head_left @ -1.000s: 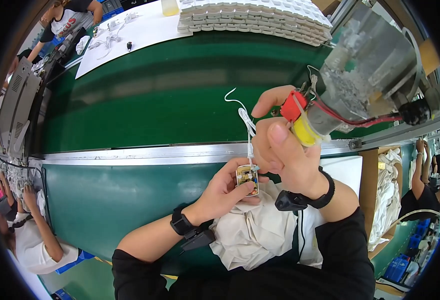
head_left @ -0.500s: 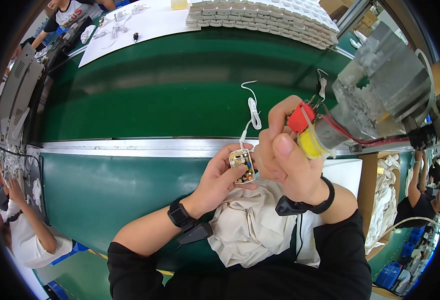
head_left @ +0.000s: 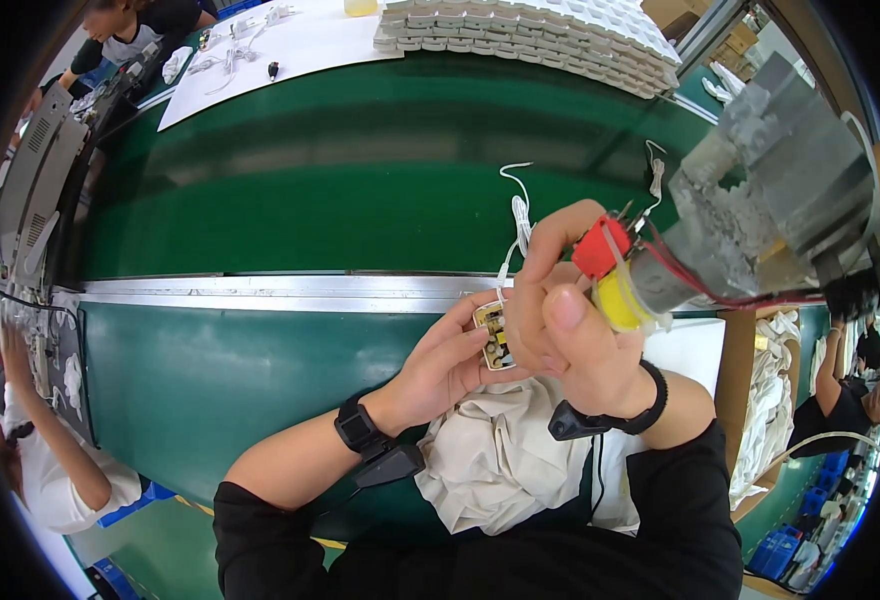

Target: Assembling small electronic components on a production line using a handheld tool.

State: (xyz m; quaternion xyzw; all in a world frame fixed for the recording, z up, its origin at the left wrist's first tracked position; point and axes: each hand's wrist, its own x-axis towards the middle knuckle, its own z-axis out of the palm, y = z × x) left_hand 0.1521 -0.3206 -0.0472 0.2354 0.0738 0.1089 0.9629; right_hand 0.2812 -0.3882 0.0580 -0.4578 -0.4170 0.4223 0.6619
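It's a factory workshop, b/c a long green worktop (head_left: 310,220) w/ a shiny metal rail (head_left: 260,291) goes across. Big stack of white trays (head_left: 530,45) near 12 o'clock, blue bins (head_left: 775,548) at 4, cardboard box (head_left: 738,400) near 3. Other ppl (head_left: 65,470) at 8, 10 & 3 o'clock. A small circuit board (head_left: 498,332) is mid-view.

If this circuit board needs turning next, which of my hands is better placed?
Probably your left hand: it holds the circuit board at its left side. Your right hand, though close beside the board, seems taken up with gripping the grey tool.
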